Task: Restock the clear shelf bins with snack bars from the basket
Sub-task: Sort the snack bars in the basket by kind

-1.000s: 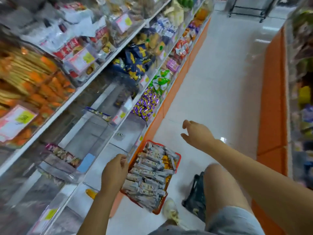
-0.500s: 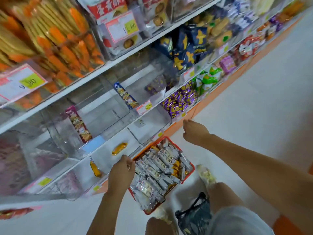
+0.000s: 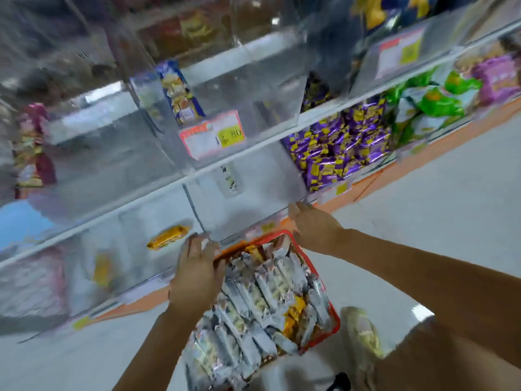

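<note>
At the clear bin [image 3: 262, 201], left hand [image 3: 196, 273] and right hand [image 3: 313, 225] grip; snack bars [image 3: 253, 300] lie across the basket [image 3: 335, 327].

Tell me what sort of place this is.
Most likely a snack aisle in a shop: shelves of clear bins, a price tag on one, heaped purple packets, and a red basket of snack bars on the floor.

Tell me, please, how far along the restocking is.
Barely begun. Done: nothing evident; the clear bin looks bare. In hand: left hand and right hand are at its front edge, holding no bars. Left: the basket is heaped with snack bars.
</note>
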Available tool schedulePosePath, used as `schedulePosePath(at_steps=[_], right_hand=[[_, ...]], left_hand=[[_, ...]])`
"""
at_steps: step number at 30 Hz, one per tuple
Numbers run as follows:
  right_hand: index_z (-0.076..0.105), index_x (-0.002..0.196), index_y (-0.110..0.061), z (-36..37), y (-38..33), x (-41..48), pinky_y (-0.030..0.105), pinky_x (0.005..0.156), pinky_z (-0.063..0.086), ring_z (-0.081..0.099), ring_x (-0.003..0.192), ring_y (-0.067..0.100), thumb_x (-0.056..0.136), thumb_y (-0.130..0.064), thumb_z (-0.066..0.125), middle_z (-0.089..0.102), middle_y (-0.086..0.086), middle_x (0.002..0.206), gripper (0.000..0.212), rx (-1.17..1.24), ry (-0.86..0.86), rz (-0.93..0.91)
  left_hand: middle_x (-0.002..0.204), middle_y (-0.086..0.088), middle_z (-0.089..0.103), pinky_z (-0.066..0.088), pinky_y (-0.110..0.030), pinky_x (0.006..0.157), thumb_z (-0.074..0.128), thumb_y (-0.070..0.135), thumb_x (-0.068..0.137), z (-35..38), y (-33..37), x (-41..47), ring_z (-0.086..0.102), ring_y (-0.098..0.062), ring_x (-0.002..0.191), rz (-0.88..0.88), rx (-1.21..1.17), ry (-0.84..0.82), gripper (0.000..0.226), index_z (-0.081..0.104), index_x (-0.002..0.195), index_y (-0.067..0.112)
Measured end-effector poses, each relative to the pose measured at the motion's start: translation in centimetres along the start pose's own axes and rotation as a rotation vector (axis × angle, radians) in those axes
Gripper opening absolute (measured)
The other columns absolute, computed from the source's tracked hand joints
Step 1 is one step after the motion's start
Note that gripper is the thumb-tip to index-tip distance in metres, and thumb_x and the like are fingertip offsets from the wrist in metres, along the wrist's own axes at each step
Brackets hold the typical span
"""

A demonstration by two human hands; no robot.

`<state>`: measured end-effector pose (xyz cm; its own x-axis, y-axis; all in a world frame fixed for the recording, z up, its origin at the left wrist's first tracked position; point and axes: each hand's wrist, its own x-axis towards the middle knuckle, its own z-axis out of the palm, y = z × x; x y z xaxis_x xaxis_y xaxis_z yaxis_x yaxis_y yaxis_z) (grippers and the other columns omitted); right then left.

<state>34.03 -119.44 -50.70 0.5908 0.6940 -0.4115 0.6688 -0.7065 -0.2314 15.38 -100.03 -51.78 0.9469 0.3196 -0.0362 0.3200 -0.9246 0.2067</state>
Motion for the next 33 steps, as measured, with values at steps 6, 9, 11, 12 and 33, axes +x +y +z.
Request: schedulePosePath(at_steps=[6, 9, 11, 12, 33], right_hand=[[0.04, 0.11, -0.008, 2.8, 0.4, 3.2, 0.037, 0.064, 0.048, 0.06, 0.09, 0.032, 0.089, -0.023, 0.052, 0.054, 0.01, 0.105, 0.028, -0.016, 0.178, -0.27], [0.043, 0.112, -0.009, 3.3, 0.0, 3.4, 0.037, 0.064, 0.049, 0.061, 0.087, 0.032, 0.091, -0.027, 0.052, 0.059, 0.008, 0.103, 0.029, -0.058, 0.236, -0.344], [0.045, 0.114, -0.011, 4.0, -0.4, 3.3, 0.037, 0.067, 0.049, 0.061, 0.087, 0.03, 0.093, -0.031, 0.051, 0.061, 0.005, 0.101, 0.029, -0.056, 0.274, -0.392], [0.046, 0.114, -0.012, 4.4, -0.6, 3.1, 0.038, 0.068, 0.05, 0.061, 0.086, 0.029, 0.094, -0.032, 0.05, 0.062, 0.004, 0.099, 0.029, -0.04, 0.296, -0.414], [0.015, 0.147, -0.009, 19.9, -7.3, -3.3, 0.036, 0.093, 0.045, 0.044, 0.126, 0.031, 0.082, -0.043, 0.071, 0.041, 0.014, 0.141, 0.092, 0.507, 0.073, 0.217]], left_hand=[[0.13, -0.014, 0.05, 0.04, -0.057, 0.1, 0.047, 0.031, 0.083, 3.9, -1.1, 2.1, 0.037, -0.045, 0.125, 0.075, 0.122, 0.093, 0.039, 0.06, 0.114, 0.012], [0.128, -0.015, 0.053, 0.037, -0.057, 0.101, 0.039, 0.033, 0.086, 5.4, -1.3, 1.9, 0.033, -0.046, 0.127, 0.119, 0.121, 0.196, 0.039, 0.062, 0.108, 0.01], [0.125, -0.015, 0.056, 0.036, -0.056, 0.104, 0.043, 0.03, 0.087, 6.5, -1.6, 1.5, 0.031, -0.045, 0.13, 0.141, 0.126, 0.261, 0.035, 0.064, 0.104, 0.008], [0.124, -0.015, 0.057, 0.036, -0.055, 0.105, 0.044, 0.028, 0.087, 7.1, -1.8, 1.3, 0.031, -0.044, 0.131, 0.152, 0.134, 0.288, 0.033, 0.065, 0.104, 0.008], [0.155, -0.005, 0.024, 0.007, -0.029, 0.117, 0.055, 0.022, 0.092, 8.9, -1.1, -1.4, 0.0, -0.019, 0.147, 0.08, 0.042, 0.216, 0.052, 0.039, 0.14, 0.011]])
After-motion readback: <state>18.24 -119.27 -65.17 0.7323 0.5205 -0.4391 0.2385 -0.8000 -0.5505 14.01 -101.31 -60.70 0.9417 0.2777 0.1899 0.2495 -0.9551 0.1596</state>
